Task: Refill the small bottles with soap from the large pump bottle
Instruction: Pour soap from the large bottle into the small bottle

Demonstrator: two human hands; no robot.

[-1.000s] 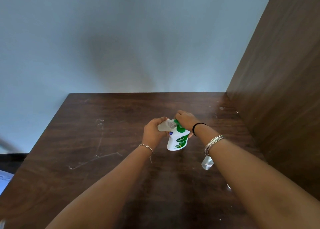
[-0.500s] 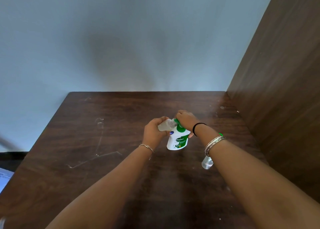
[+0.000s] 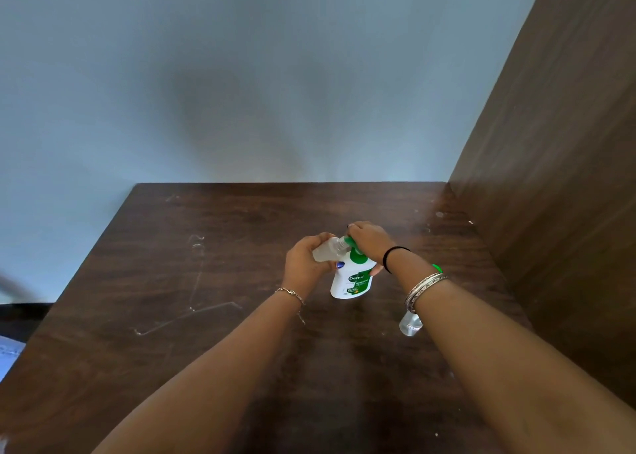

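Two hands meet over the middle of a dark wooden table (image 3: 206, 350). The left hand (image 3: 304, 262) has its fingers curled round a small clear bottle (image 3: 325, 251), tipped on its side so that its mouth points right, up against the green pump (image 3: 352, 243) of the large bottle. The right hand (image 3: 370, 240) lies over the top of that pump with its fingers bent down across it; the thumb shows lower, against the right side of the pump bottle (image 3: 352, 280). That bottle is white with a green label and stands upright on the table, between the two wrists. A second small clear bottle (image 3: 410, 324) stands on the table under the right forearm, nearer the person and a little to the right of the pump bottle; only its lower part shows. Just beyond the right wrist a bit of something bright green (image 3: 436, 267) peeks out; what it is cannot be told. The table sits against a pale blue wall (image 3: 241, 92), with a brown wooden panel (image 3: 568, 178) rising along its right side.
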